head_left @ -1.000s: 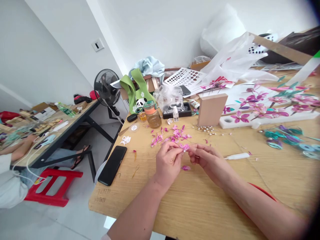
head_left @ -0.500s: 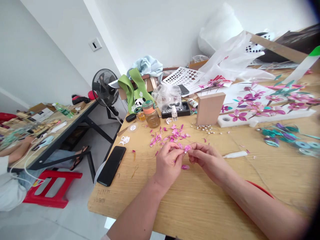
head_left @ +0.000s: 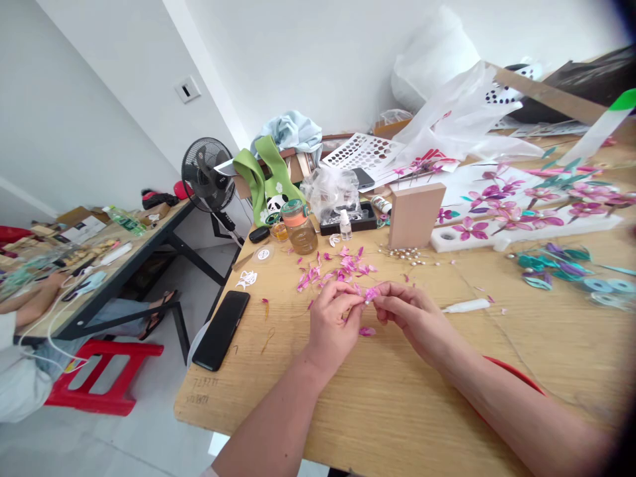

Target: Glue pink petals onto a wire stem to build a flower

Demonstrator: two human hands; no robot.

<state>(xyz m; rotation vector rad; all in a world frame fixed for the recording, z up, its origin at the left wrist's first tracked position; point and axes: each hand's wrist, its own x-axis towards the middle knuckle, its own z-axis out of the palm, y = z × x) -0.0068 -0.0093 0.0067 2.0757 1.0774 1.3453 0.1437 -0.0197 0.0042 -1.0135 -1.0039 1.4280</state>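
Between my two hands is a small pink artificial flower (head_left: 369,295) with a pale bead at its middle. My left hand (head_left: 336,321) pinches it from the left, fingers closed. From the right, my right hand (head_left: 405,311) grips its other side between thumb and fingertips. Just below them a loose pink petal (head_left: 367,331) lies on the wooden table (head_left: 387,411). Beyond my hands is a scatter of pink petals (head_left: 350,265). Pearl-tipped stems (head_left: 405,253) lie further right, in front of a tan block (head_left: 416,215).
Left of my hands lies a black phone (head_left: 221,330). A drink jar (head_left: 300,228) and a small white bottle (head_left: 345,225) stand at the back. At right are a white pen-shaped tool (head_left: 467,306), finished pink flowers (head_left: 511,212) on white foam, and teal leaves (head_left: 556,265). Another person sits at the left table.
Hardly anything differs: my fingers have shifted very slightly around the flower, and the view has moved a little. Both hands keep their grip.
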